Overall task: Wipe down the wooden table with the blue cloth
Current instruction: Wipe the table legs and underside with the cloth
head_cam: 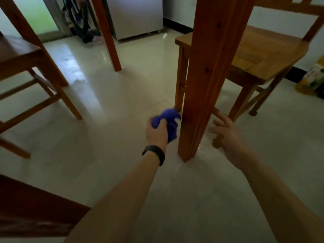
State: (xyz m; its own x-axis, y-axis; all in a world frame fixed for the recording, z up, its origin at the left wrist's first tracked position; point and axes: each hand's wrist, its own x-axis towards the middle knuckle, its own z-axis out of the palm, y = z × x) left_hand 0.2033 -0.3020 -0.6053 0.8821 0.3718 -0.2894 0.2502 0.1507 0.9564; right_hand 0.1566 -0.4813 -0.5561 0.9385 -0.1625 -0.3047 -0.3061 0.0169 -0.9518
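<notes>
Blue cloth point(171, 120) is sitting bunched in L hand point(156, 131). Fingers are curling tight round it, thumb over the top, and a loose end is hanging below the fist. Cloth is lying against left face of wooden table leg point(206, 76), low down, near where the leg is meeting the tiled floor point(105, 137); appears touching.

R hand point(228, 135) is hovering w/ fingers spread and straight, gripping nothing, just beside right face of same leg. Contact w/ leg: can't tell. L wrist is wearing a black wristband point(155, 154).

A wooden chair point(263, 55) is standing behind the leg, to the right, seat showing. 2nd chair point(26, 55) is standing at left edge of view. 2nd leg point(107, 32) is standing farther back, left of centre. A white cabinet point(135, 16) is sitting by the far wall, and a yellow bag point(312, 78) is sitting on the floor at right edge. Frame is looking slightly motion-blurred.
</notes>
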